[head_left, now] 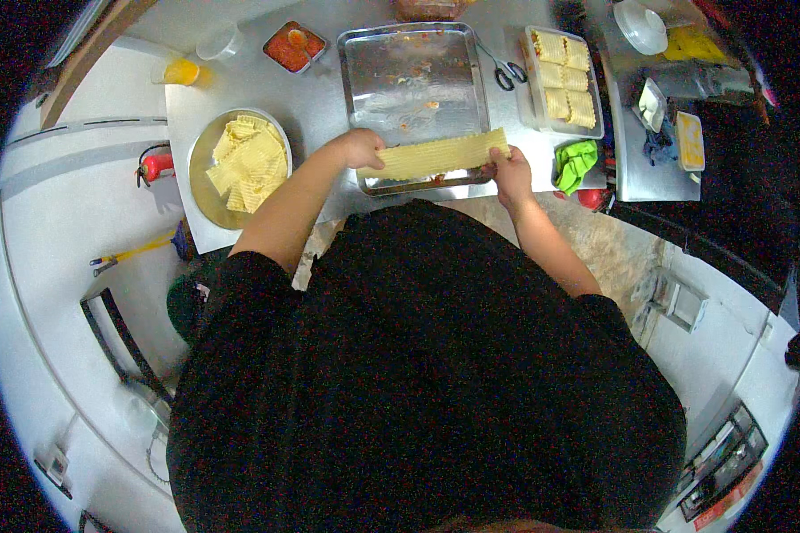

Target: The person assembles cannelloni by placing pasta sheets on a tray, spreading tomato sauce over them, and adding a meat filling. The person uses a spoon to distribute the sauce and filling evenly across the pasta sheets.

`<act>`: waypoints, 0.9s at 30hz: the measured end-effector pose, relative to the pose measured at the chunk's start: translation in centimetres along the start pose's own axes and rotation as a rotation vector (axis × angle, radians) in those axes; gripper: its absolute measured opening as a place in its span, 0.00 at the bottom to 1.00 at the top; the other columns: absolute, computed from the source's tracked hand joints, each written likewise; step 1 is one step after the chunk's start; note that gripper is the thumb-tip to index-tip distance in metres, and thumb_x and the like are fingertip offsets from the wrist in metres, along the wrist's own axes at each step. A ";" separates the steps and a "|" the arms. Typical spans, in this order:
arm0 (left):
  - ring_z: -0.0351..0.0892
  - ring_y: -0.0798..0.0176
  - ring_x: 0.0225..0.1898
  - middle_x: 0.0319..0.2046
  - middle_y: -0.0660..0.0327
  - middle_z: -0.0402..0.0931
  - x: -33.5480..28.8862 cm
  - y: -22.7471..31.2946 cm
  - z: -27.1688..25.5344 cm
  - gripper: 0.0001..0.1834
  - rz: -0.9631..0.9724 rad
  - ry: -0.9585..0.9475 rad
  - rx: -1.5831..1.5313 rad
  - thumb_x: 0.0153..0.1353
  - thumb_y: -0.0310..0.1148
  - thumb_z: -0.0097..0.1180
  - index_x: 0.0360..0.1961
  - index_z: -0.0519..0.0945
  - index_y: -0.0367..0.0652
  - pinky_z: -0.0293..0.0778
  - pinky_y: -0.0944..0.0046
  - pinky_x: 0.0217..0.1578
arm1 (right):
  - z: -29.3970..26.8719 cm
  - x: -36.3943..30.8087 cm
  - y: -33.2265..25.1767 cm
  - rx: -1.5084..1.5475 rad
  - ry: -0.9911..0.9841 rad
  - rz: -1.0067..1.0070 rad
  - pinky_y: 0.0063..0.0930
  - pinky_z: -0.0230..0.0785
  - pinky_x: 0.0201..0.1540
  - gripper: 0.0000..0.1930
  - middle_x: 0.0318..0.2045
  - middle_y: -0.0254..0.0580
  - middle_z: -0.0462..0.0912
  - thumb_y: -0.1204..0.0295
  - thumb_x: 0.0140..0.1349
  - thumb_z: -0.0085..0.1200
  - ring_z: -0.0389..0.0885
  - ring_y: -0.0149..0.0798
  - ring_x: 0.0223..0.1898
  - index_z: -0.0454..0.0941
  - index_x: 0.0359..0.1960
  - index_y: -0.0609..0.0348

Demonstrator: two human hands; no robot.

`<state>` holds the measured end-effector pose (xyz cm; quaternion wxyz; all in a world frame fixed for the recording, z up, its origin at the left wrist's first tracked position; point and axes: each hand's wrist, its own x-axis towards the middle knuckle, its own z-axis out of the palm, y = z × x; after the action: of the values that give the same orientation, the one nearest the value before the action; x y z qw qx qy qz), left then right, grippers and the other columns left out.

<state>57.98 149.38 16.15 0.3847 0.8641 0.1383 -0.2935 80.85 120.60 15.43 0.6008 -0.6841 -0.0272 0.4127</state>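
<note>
A long lasagna sheet (pixel 440 156) with ruffled edges is stretched between my two hands. My left hand (pixel 362 149) pinches its left end, and my right hand (pixel 510 174) grips its right end, thumb on top. Below the sheet lies a large metal tray (pixel 409 71), smeared with bits of red sauce; whether the sheet touches it I cannot tell. To the left, a round steel bowl (pixel 202 197) holds a pile of lasagna sheets (pixel 256 160). At the right, a clear plastic container (pixel 535 89) is filled with several rolled, ruffled pasta pieces (pixel 564 78).
Black-handled scissors (pixel 505 76) lie between tray and container. A square dish of red sauce (pixel 284 51) with a spoon stands at the back left, near a cup of orange liquid (pixel 181 73). A green cloth (pixel 576 165) lies at the front right edge of the steel table (pixel 324 98).
</note>
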 end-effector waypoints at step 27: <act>0.84 0.48 0.48 0.40 0.51 0.83 -6.9 3.9 3.6 0.12 -0.057 0.814 0.358 0.66 0.38 0.53 0.38 0.83 0.42 0.80 0.47 0.49 | 2.8 -4.0 -2.6 -1.626 -0.226 -0.679 0.51 0.69 0.55 0.14 0.48 0.44 0.82 0.63 0.63 0.61 0.77 0.51 0.55 0.81 0.45 0.55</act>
<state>52.90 143.99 20.76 0.1350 0.9582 0.2490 0.0408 77.74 121.38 19.91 0.0127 -0.8093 -0.5726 0.1303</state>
